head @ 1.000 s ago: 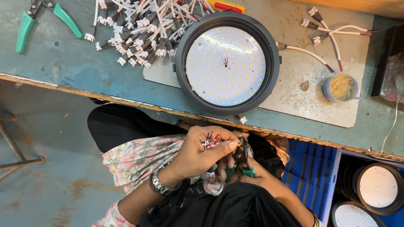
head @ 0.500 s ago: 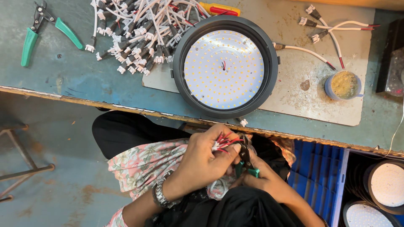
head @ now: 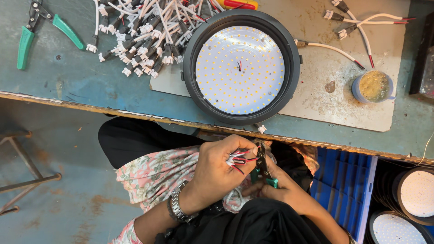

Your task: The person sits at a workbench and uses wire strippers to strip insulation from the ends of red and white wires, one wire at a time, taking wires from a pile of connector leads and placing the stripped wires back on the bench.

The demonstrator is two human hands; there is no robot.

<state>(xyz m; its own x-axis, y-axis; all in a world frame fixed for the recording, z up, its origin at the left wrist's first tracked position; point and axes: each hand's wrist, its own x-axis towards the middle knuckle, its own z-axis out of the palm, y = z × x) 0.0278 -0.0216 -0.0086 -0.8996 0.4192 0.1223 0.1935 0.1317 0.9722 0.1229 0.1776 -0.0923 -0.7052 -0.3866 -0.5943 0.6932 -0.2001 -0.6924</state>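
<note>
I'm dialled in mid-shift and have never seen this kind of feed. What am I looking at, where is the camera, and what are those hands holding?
There is no machine here: a person works with two bare hands, and the single picture comes from a camera worn on their head, looking down past the bench edge to their lap. The left hand, with a metal wristwatch, pinches a small bundle of red, white and black wires. The right hand holds a green-handled cutter at those wire ends. On the blue workbench lies a round black-rimmed lamp with a white LED disc on a worn mat. Beside it are a heap of white connector leads, green-handled pliers, and a small tub of yellowish paste. More round lamps sit lower right beside a blue crate.
</note>
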